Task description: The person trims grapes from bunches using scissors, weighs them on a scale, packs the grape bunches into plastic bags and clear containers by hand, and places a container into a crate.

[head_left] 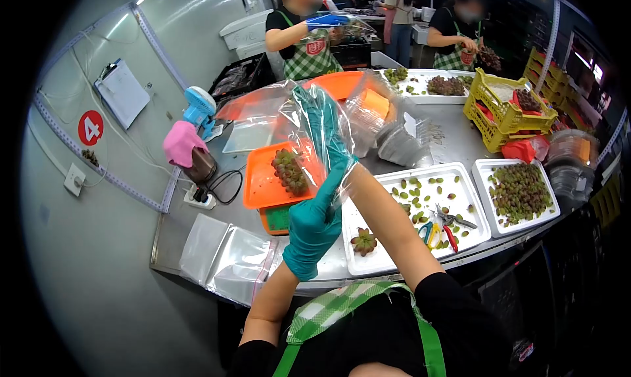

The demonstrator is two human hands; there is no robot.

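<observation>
Green-and-white checked apron sits closest under my chin, over a black top. Above it my left hand, in a teal glove, is curled shut around the lower edge of a clear plastic bag. My right hand, also teal-gloved, is pushed up inside that bag with its fingers spread flat and open, so it grips nothing I can make out; the film wraps around it and stands upright over the steel table.

Behind the bag, partly seen through it, an orange tray rests on a green scale, and a bunch of grapes lies on the tray. Just right of my arms is a white tray scattered with loose green grapes, a bare grape stem near its front corner, and scissors with red and green handles. A second white tray, further right, holds a heap of loose grapes. Flat empty bags lie at the table's near left edge. A pink cloth and a small blue fan stand by the wall, near a red sign with a 4. A yellow crate sits at the far right. Across the table, two people in checked aprons handle fruit.
</observation>
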